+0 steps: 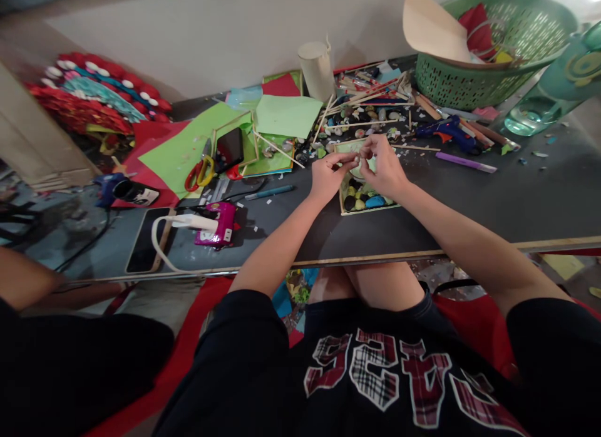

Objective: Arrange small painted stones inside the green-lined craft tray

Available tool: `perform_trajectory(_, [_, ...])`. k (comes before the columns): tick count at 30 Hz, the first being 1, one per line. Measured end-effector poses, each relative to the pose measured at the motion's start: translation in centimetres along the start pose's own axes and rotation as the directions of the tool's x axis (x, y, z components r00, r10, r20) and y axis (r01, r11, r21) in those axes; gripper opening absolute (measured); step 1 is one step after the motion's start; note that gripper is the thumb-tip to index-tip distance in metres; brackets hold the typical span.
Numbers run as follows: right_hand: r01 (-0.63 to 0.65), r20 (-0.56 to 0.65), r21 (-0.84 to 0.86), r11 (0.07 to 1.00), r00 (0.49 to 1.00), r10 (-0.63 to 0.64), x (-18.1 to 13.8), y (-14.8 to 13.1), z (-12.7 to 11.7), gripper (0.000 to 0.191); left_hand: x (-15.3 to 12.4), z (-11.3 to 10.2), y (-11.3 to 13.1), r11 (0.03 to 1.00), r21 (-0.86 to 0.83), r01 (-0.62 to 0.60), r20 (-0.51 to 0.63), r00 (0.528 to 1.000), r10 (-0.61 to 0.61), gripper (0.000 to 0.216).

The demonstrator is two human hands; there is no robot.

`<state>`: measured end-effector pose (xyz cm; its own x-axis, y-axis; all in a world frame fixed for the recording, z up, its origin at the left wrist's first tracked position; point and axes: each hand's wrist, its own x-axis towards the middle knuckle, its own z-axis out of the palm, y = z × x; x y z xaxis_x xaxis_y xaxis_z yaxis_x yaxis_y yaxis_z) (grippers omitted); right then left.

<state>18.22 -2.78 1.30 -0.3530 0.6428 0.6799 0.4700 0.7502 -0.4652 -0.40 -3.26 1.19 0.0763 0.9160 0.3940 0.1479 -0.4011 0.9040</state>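
Observation:
My left hand and my right hand meet over a shallow wood-edged frame. Fingertips of both hands are pinched close together around a tiny whitish piece, too small to make out. Painted pebbles in yellow and black lie inside the frame's near part, along with a blue stone. A pale round shape shows under my fingers, partly covered by my right hand.
Loose stones and thin wooden sticks spread behind the frame. A blue glue gun, purple pen, bottle and green basket stand right. Scissors, phone and pink power adapter lie left. Someone sits at left.

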Motion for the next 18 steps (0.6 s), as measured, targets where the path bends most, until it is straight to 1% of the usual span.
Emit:
perform_trajectory(3, [-0.033, -0.008, -0.009, 0.999, 0.999, 0.033, 0.0, -0.1, -0.2, 0.035, 0.2, -0.2, 0.0, 1.000, -0.002, 0.003, -0.002, 1.000, -0.003, 0.039])
perform_trajectory(6, [-0.055, -0.024, -0.041, 0.998, 0.998, 0.054, -0.1, -0.3, -0.4, 0.042, 0.4, -0.2, -0.1, 0.998, -0.069, 0.006, 0.012, 1.000, -0.005, 0.051])
perform_trajectory(10, [-0.047, -0.028, -0.047, 0.998, 0.999, 0.046, -0.1, -0.8, -0.7, 0.049, 0.6, -0.1, -0.5, 0.985, -0.155, 0.071, 0.080, 0.995, -0.059, 0.063])
perform_trajectory(13, [-0.023, -0.026, -0.033, 0.999, 0.999, 0.022, 0.0, -0.9, -0.8, 0.050, 0.7, 0.1, -0.8, 0.973, -0.204, 0.105, 0.139, 0.987, -0.077, 0.065])
perform_trajectory(18, [0.006, 0.026, -0.023, 1.000, 1.000, -0.006, 0.1, -0.9, -0.9, 0.047, 0.7, 0.2, -1.1, 0.965, -0.239, 0.109, 0.174, 0.982, -0.068, 0.062])
